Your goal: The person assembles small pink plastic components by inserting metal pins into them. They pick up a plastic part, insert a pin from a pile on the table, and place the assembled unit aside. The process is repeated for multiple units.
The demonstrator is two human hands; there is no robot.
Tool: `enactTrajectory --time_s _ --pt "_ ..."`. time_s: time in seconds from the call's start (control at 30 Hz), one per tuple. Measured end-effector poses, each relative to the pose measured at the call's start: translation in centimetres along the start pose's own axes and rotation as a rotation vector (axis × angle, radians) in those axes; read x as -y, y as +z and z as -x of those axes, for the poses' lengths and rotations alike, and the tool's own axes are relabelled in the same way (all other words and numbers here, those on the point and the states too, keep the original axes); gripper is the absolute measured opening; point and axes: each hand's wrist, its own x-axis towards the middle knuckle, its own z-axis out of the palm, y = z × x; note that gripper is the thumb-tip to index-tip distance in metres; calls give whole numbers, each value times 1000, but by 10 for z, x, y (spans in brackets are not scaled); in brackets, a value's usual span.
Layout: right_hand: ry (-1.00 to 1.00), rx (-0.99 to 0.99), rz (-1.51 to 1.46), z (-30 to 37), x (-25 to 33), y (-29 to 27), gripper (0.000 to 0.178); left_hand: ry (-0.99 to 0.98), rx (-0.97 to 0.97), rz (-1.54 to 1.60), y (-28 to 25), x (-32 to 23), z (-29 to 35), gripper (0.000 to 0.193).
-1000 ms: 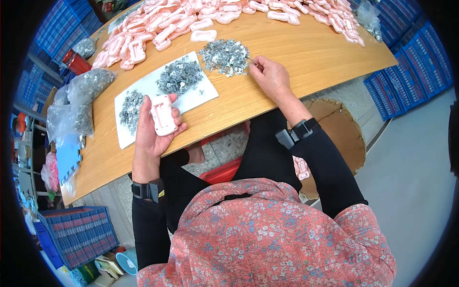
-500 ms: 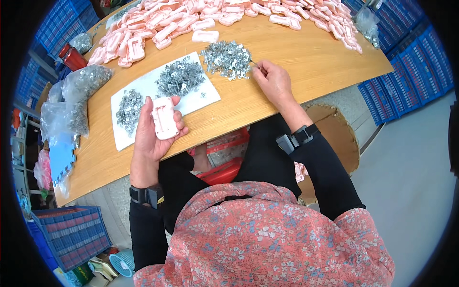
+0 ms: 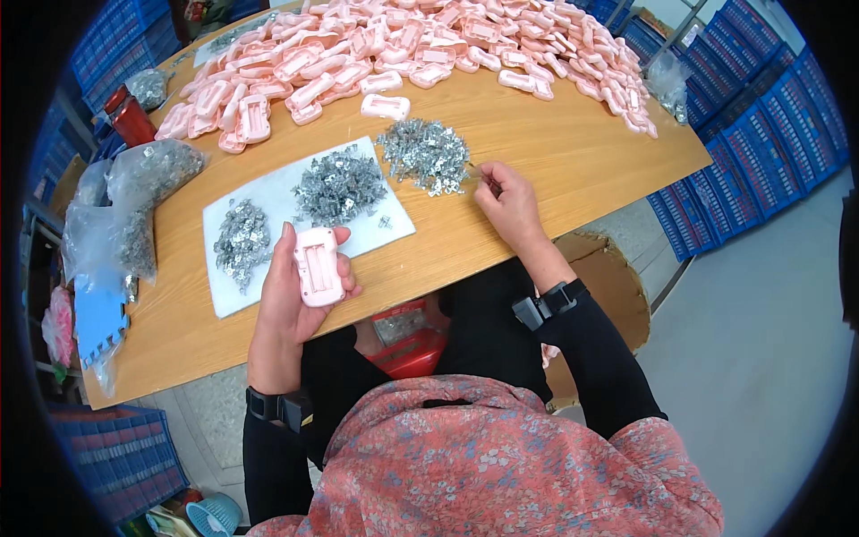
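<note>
In the head view, taking the held pink casing (image 3: 319,267) as our clock's centre, we see the left hand (image 3: 284,302) cradling it, thumb along one side and fingers curled round the other, apparently so that the recessed face stays uncovered and turned up. Between one and two o'clock, the right hand (image 3: 513,210) pinches a thin piece (image 3: 475,170) between thumb and fingertips beside a loose metal pile (image 3: 425,154); we cannot tell what that piece is. The white board (image 3: 279,204) carries two more heaps, at twelve and nine-to-ten o'clock, probably to keep them apart and within reach. Further casings (image 3: 358,54) spread toward twelve, perhaps leaving the near table (image 3: 573,152) free for handling.
</note>
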Motion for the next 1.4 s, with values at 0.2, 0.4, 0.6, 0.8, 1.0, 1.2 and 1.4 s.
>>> enactTrajectory --time_s 0.2,0.4,0.6,0.8,1.0,1.2,1.4 --pt "26 100 34 2 18 -5 19 -1 -22 16 -3 2 1 70" --pt "43 102 23 0 19 0 18 9 -40 41 2 1 6 69" --pt "-269 177 242 -3 33 -1 13 -30 -67 20 -2 2 3 70" --pt "-239 199 173 -10 20 -3 12 14 -106 -52 8 3 8 52" --pt "166 213 -455 -2 25 -8 13 -107 -118 -325 56 -3 -10 38" --pt "-24 288 -463 -4 51 -23 15 -54 -194 -328 104 33 -72 43" --pt "-71 297 -494 -9 47 -23 13 -39 -216 -363 103 40 -86 41"
